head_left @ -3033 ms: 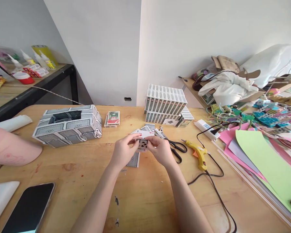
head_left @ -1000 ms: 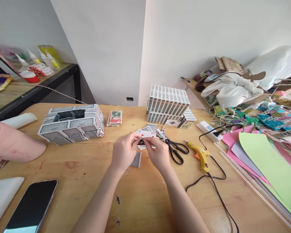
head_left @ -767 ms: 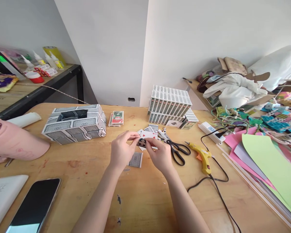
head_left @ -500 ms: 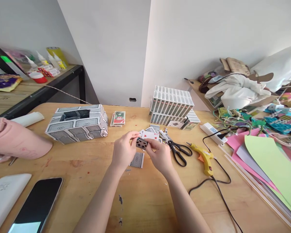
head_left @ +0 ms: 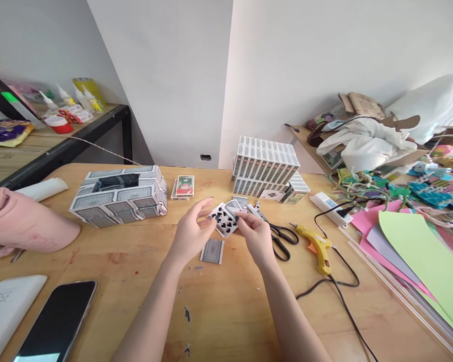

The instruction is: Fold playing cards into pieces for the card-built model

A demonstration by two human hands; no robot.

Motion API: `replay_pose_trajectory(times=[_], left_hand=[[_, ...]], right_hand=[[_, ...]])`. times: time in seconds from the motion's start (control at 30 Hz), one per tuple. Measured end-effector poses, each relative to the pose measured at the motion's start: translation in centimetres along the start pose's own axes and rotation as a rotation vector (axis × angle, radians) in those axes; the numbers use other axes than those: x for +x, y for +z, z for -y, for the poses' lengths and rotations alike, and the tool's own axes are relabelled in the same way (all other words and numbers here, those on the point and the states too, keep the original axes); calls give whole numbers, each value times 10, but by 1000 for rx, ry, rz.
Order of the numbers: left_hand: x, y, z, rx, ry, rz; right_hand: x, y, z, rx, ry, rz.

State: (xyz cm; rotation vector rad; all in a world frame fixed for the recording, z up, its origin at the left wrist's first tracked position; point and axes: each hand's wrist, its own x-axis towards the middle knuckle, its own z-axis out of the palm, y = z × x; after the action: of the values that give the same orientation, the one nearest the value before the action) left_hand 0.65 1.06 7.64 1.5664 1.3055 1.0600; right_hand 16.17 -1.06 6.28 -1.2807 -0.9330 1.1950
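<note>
A spade playing card [head_left: 225, 222] is held face up over the table, its right edge pinched between the thumb and fingers of my right hand [head_left: 255, 234]. At the card's left edge is my left hand [head_left: 192, 232], its fingers apart and the thumb close to the card; whether the thumb touches it I cannot tell. Just below lies a card piece [head_left: 212, 251] with its grey patterned back up. More playing cards [head_left: 238, 202] lie loosely behind the held card, partly hidden. Black-handled scissors [head_left: 282, 239] rest right of my right hand, blades partly covered.
A box covered in patterned cards [head_left: 119, 196] stands back left, near two card packs [head_left: 184, 186]. Stacked card packs [head_left: 264, 163] stand at the back. A yellow glue gun [head_left: 317, 246], power strip [head_left: 330, 207] and coloured paper [head_left: 419, 251] are right; a phone [head_left: 56, 322] lies front left.
The card was bent between both hands and now lies flatter, showing more of its face. My left fingers have spread away from it, while my right hand keeps its pinch.
</note>
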Motion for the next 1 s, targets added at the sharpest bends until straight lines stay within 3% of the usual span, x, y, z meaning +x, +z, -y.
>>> replay_pose_trajectory(times=[0.13, 0.33, 0.47, 0.7, 0.9, 1.0], left_hand=[[3, 2, 8, -168, -152, 118], [2, 8, 12, -131, -129, 83], [-1, 11, 5, -134, -150, 109], [1, 11, 6, -133, -227, 117], [4, 11, 13, 27, -185, -23], [4, 10, 11, 36, -201, -8]], right_hand=[[1, -1, 1, 84, 37, 9], [2, 0, -10, -295, -125, -125], [0, 1, -11, -412, -128, -96], [1, 2, -9, -228, 24, -38], [2, 2, -7, -89, 98, 51], [2, 0, -6, 23, 140, 116]])
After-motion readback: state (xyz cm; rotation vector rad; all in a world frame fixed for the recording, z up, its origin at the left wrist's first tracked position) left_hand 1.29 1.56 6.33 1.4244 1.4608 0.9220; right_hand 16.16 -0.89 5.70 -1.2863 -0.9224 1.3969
